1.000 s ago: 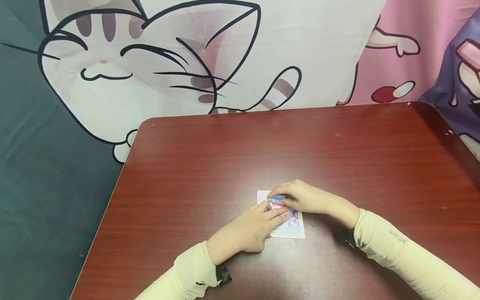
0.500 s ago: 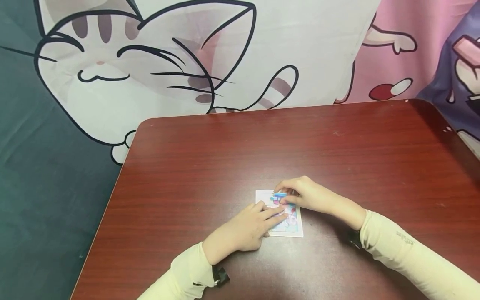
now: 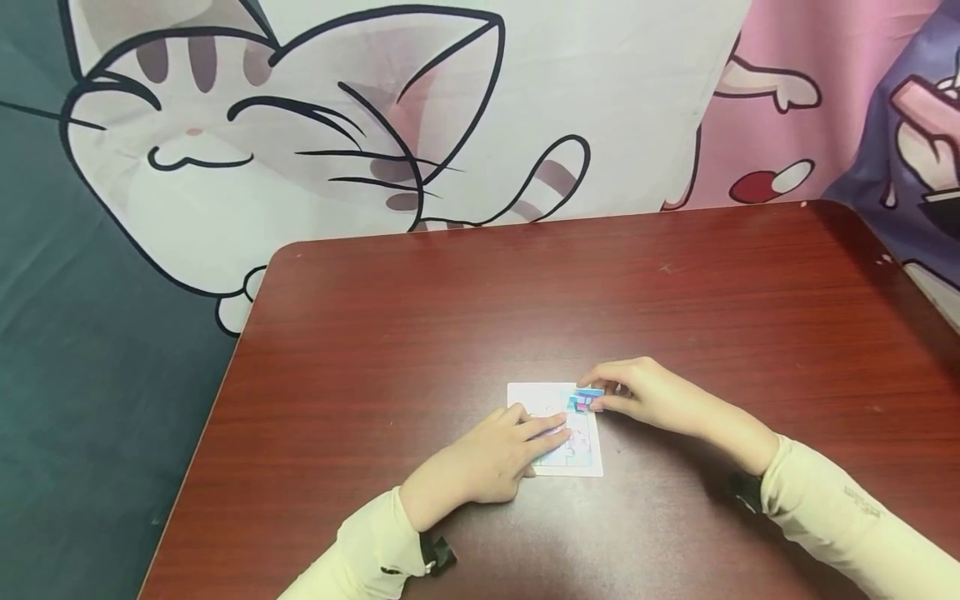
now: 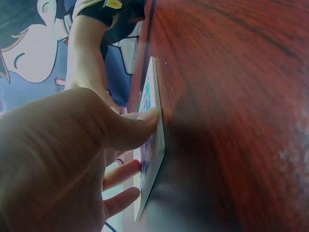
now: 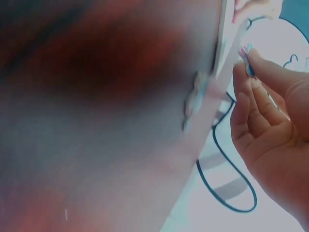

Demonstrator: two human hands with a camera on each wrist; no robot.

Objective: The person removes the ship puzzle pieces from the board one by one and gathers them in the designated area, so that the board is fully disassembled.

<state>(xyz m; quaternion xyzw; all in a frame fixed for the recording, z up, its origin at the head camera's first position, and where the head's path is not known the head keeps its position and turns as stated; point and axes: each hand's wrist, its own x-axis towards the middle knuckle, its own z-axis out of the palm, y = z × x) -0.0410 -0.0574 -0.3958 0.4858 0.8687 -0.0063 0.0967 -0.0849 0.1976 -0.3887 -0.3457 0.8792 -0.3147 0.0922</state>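
A small white jigsaw board (image 3: 585, 457) with puzzle outlines lies on the table in the head view. My left hand (image 3: 486, 458) rests on its left part, straight fingers on the face. In the left wrist view the thumb (image 4: 147, 121) lies along the board's edge (image 4: 155, 140). At the board's upper right corner, my right hand (image 3: 656, 398) pinches blue and pink puzzle pieces (image 3: 588, 392). The right wrist view shows thumb and forefinger holding one puzzle piece (image 5: 248, 62) on edge. Blurred small shapes (image 5: 195, 99) appear below that hand, close to the board.
The brown wooden table (image 3: 420, 333) has rounded far corners. Behind it hangs a cloth (image 3: 630, 83) with a cartoon cat, with a pink and purple cloth (image 3: 795, 125) at the right. Dark bands show at both cuffs.
My right hand has moved right, carrying the blue and pink pieces from the board's upper middle to its upper right corner. More bare outlines show on the board. The left hand stays on it.
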